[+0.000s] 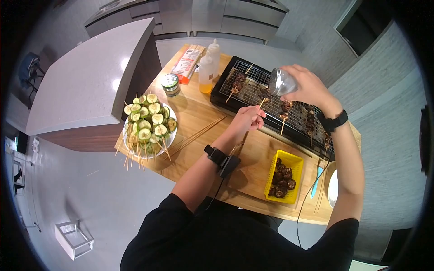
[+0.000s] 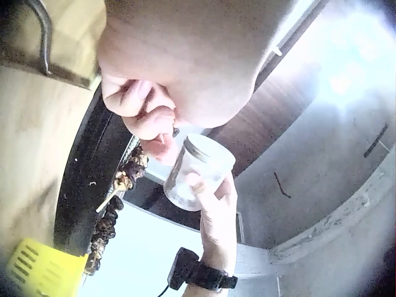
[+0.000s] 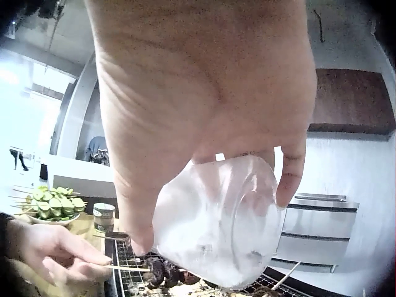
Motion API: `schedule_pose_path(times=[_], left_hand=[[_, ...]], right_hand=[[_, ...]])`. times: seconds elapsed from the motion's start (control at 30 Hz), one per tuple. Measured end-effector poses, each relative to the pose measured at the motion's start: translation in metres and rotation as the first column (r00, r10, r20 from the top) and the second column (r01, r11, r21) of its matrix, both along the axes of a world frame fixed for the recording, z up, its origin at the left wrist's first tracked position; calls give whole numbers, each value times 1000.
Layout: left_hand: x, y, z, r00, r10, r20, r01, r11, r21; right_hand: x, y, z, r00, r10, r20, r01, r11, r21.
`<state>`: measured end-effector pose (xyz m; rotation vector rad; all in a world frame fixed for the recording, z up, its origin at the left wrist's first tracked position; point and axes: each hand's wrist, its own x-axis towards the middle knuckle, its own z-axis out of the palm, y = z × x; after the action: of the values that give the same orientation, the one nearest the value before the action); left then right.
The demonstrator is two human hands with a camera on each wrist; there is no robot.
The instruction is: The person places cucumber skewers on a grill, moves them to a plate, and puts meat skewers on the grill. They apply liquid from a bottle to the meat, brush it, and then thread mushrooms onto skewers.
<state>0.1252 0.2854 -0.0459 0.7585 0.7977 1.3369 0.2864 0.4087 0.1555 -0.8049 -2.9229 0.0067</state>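
My right hand [image 1: 312,88] has its grip curled round a clear jar [image 1: 282,82], thumb on one side and fingers on the other, spread as wide as the jar's body. I have the jar tilted above the grill [image 1: 219,98], which takes up the far right part of the worktop [image 1: 194,107]. My left hand [image 1: 247,118] pinches the bare end of a skewer [image 1: 262,103], its grip closed down to the stick; the skewer's dark pieces lie over the grate, just below the jar. More loaded skewers [image 1: 285,108] rest on the grate to either side.

Toward the worktop's near edge I see a yellow basket [image 1: 296,183] holding dark round pieces [image 1: 281,192], with a blue-handled tool [image 1: 315,187] beside it. Loose sticks [image 1: 199,134] lie left of my left forearm. A plate [image 1: 175,137] heaped with skewered green slices [image 1: 144,122] stands at the left edge. Two squeeze bottles [image 1: 206,74] stand near the far edge, a lidded jar [image 1: 171,85] nearby.
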Motion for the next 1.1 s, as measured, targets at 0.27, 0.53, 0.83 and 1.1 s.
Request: schedule_pose_path(times=[0.27, 0.53, 0.83, 1.1], left_hand=[[5, -1, 2, 996, -32, 81, 36, 998, -48], [8, -1, 0, 999, -30, 14, 30, 999, -37], [16, -1, -3, 997, 74, -4, -74, 996, -51], [14, -2, 0, 995, 25, -93, -28, 999, -36]], right_hand=[[6, 2, 3, 1000, -2, -7, 2, 1000, -3], [8, -3, -1, 1000, 5, -12, -5, 1000, -6], [15, -1, 2, 1000, -1, 9, 1, 1000, 9], [14, -2, 1, 992, -73, 99, 74, 997, -10]])
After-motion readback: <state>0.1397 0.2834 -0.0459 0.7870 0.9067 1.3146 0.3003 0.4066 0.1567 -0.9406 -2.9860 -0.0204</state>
